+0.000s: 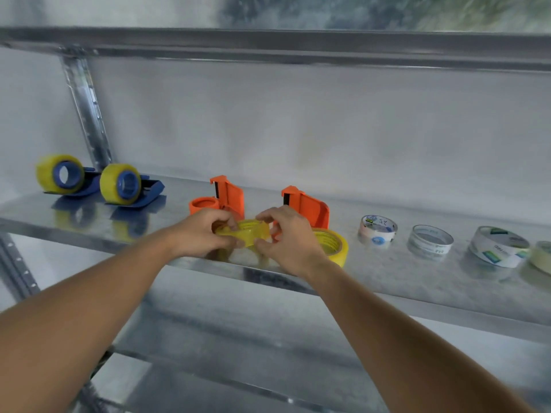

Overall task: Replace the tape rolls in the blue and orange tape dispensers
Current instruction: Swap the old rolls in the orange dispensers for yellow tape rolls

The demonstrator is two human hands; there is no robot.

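Both my hands hold one yellow tape roll (249, 234) just above the front of the metal shelf (387, 281). My left hand (205, 232) grips its left side and my right hand (286, 236) pinches its right side. Behind them stand two orange dispensers, one at the left (222, 198) with its round hub bare, one at the right (307, 207). A second yellow roll (335, 245) lies by my right wrist. Two blue dispensers (64, 175) (126, 186) at the far left each carry a yellow roll.
Several clear and white tape rolls lie in a row on the shelf to the right: (377, 231), (429, 241), (498, 245) and one cut off at the frame edge (542, 256). A metal upright (86, 108) rises at the back left. A lower shelf (238, 338) sits beneath.
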